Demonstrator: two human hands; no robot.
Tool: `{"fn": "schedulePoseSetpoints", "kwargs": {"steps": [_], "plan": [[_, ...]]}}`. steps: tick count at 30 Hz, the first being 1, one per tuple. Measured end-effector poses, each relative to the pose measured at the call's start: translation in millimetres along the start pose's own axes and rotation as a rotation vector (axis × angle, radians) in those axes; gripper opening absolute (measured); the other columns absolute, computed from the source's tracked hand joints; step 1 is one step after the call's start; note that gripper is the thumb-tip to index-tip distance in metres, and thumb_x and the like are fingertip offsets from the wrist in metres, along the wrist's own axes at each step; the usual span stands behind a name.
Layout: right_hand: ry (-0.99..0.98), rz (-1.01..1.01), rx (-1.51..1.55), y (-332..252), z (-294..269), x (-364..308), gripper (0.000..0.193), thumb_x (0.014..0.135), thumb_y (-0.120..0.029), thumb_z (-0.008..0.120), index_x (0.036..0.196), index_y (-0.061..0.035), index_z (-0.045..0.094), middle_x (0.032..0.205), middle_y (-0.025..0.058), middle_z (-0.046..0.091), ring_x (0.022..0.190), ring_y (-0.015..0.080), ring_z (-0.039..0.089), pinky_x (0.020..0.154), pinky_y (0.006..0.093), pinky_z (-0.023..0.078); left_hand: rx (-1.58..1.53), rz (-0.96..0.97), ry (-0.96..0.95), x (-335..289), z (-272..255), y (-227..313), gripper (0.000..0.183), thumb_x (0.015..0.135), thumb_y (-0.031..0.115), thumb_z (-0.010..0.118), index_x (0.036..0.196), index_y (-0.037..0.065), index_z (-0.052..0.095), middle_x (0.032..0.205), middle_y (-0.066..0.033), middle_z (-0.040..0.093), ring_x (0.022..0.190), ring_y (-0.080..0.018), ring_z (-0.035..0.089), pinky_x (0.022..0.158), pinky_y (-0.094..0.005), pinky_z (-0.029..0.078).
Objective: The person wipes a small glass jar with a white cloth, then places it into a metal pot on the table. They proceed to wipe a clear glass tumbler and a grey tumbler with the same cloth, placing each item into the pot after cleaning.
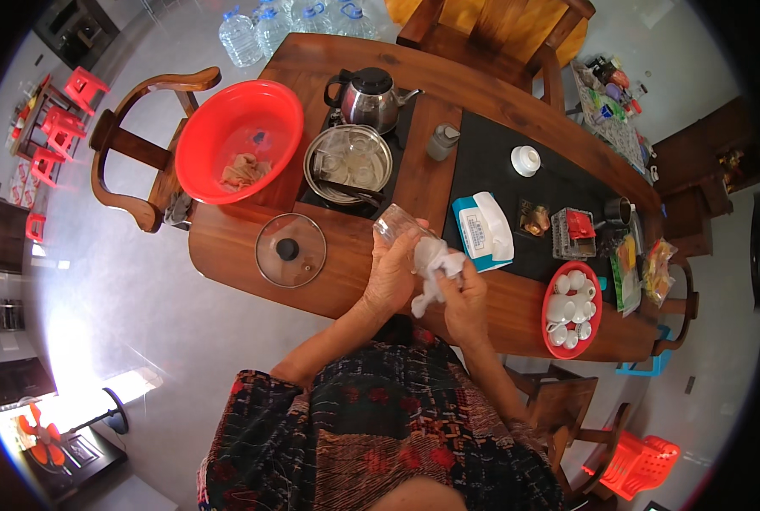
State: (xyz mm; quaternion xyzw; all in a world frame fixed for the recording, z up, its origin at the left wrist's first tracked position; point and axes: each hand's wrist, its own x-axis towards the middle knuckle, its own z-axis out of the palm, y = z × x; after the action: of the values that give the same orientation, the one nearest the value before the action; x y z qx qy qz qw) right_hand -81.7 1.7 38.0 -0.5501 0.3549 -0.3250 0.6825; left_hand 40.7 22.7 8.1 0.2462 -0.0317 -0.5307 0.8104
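Near the table's front edge, my left hand [389, 277] is wrapped round a clear glass vessel [394, 223], held tilted; its exact kind is hard to make out behind the fingers. My right hand [467, 300] pinches a crumpled white tissue [431, 285] against the vessel's nearer end. Just beyond my hands stands a steel pot [313, 180] with clear glassware [350, 153] in it and a dark-handled utensil [346, 192] across its rim. A glass lid with a black knob [288, 249] lies to the left. To the right is a blue and white tissue pack [482, 230].
A red basin [194, 166] holding a tan cloth [244, 172] sits at the left, beside a steel kettle [371, 104]. Rightward are a grey bottle [441, 142], a white lidded bowl [525, 160], a wire basket [574, 233] and a red tray [551, 342] of white cups. Wooden chairs [137, 149] surround the table.
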Motion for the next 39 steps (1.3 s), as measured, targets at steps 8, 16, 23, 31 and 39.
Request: {"fn": "schedulePoseSetpoints", "kwargs": {"steps": [8, 16, 23, 31, 39], "plan": [[-0.163, 0.146, -0.032, 14.8, -19.3, 4.0, 0.017, 0.086, -0.003, 0.056, 0.103, -0.0012, 0.055, 0.088, 0.0015, 0.058, 0.078, 0.0072, 0.055, 0.068, 0.0218, 0.045, 0.188, 0.141, 0.077, 8.2, -3.9, 7.2, 0.038, 0.086, 0.012, 0.060, 0.117, 0.010, 0.040, 0.105, -0.0059, 0.053, 0.093, -0.0167, 0.056, 0.079, -0.0331, 0.050], [-0.335, 0.120, -0.213, -1.6, -7.4, 22.7, 0.023, 0.082, -0.006, 0.061, 0.104, -0.0007, 0.057, 0.084, 0.0066, 0.058, 0.078, 0.0089, 0.055, 0.069, 0.0235, 0.045, 0.272, 0.079, 0.209, 9.2, 0.8, 18.6, 0.037, 0.086, 0.016, 0.058, 0.118, 0.011, 0.041, 0.101, -0.0057, 0.052, 0.089, -0.0158, 0.054, 0.076, -0.0316, 0.049], [-0.272, 0.261, -0.033, 11.7, -23.5, 18.4, 0.018, 0.086, -0.007, 0.059, 0.102, 0.0008, 0.059, 0.088, 0.0007, 0.058, 0.077, 0.0065, 0.053, 0.067, 0.0207, 0.045, 0.394, 0.435, 0.351, 48.3, -32.4, 66.7, 0.029, 0.086, 0.016, 0.053, 0.112, 0.014, 0.041, 0.096, -0.0026, 0.052, 0.084, -0.0174, 0.056, 0.076, -0.0352, 0.049], [-0.240, 0.291, 0.035, 30.1, -25.8, 14.5, 0.019, 0.088, -0.009, 0.056, 0.104, 0.0002, 0.059, 0.087, 0.0005, 0.059, 0.075, 0.0055, 0.054, 0.064, 0.0199, 0.045, 0.931, 0.564, 0.474, 90.1, -49.6, 100.5, 0.054, 0.080, 0.017, 0.071, 0.121, -0.004, 0.043, 0.109, -0.0102, 0.058, 0.096, -0.0150, 0.055, 0.084, -0.0290, 0.045], [-0.185, 0.288, -0.013, 35.0, -28.8, 12.9, 0.018, 0.087, -0.009, 0.055, 0.101, 0.0012, 0.059, 0.088, 0.0017, 0.060, 0.077, 0.0075, 0.055, 0.067, 0.0229, 0.046, 1.169, 0.642, 0.554, 110.7, -76.3, 92.4, 0.056, 0.074, 0.022, 0.077, 0.113, -0.003, 0.046, 0.106, -0.0147, 0.060, 0.092, -0.0197, 0.057, 0.081, -0.0312, 0.046]]}}
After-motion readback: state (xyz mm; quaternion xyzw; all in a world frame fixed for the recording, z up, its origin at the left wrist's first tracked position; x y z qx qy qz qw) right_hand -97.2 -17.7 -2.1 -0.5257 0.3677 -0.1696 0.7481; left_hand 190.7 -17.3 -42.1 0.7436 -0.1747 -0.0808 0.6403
